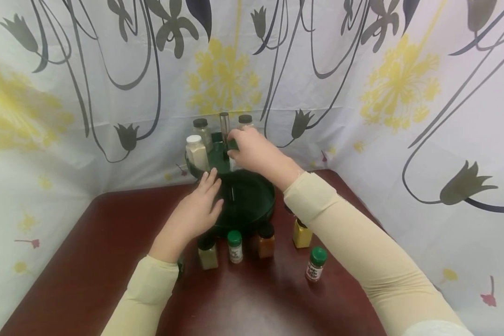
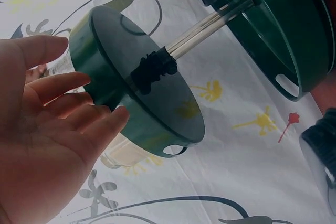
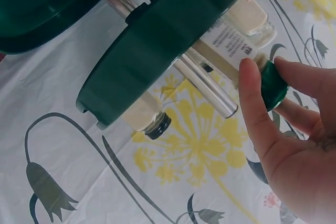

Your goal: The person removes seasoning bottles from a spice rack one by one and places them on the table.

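Head view: a red-brown bench (image 1: 130,233) is seen, and at its twelve o'clock side a green rack (image 1: 254,193) with two levels is set. By the upper tray (image 3: 152,51), the left hand (image 1: 195,207) is held at seven o'clock with its fingers loose and spread; whether the tray is touched cannot be told. By the right hand (image 1: 254,149), a green-capped jar (image 3: 228,45) is pinched at the cap, in that tray, at four o'clock from the post (image 1: 224,123). Small jars (image 1: 235,253) are stood on the bench, from four to seven o'clock around the rack.
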Available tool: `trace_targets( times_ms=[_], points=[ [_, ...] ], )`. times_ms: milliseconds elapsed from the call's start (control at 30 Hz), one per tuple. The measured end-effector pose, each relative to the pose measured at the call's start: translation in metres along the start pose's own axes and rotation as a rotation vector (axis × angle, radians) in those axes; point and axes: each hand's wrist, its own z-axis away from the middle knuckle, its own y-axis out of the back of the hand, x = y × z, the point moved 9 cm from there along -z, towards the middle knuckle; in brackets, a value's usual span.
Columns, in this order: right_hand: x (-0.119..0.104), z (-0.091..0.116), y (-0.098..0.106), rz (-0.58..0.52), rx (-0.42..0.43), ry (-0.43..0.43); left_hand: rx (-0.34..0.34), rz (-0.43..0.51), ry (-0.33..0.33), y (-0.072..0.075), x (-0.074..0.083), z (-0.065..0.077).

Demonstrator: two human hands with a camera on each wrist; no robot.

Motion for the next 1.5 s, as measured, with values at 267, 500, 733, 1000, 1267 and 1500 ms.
trace_targets(
  times_ms=[267,500,733,1000,1267,1500],
  points=[
    [0.003,0.006,0.007,0.001,0.014,-0.008,0.002,0.004,0.007,-0.001,-0.001,0.001],
    [0.001,0.009,0.011,-0.019,0.033,0.002,0.005,0.002,0.009,-0.001,-0.002,-0.001],
    [0.002,0.014,0.021,-0.008,0.026,-0.006,0.005,0.001,0.013,0.000,-0.002,0.000],
    [0.003,0.039,0.041,-0.033,0.115,0.038,0.011,0.011,0.006,-0.001,-0.002,0.000],
    [0.006,0.098,0.029,-0.067,0.123,0.031,0.010,0.019,0.007,0.000,-0.002,-0.002],
    [0.015,0.156,-0.015,-0.144,0.093,0.028,0.010,0.016,0.019,-0.002,-0.003,-0.002]
  ],
)
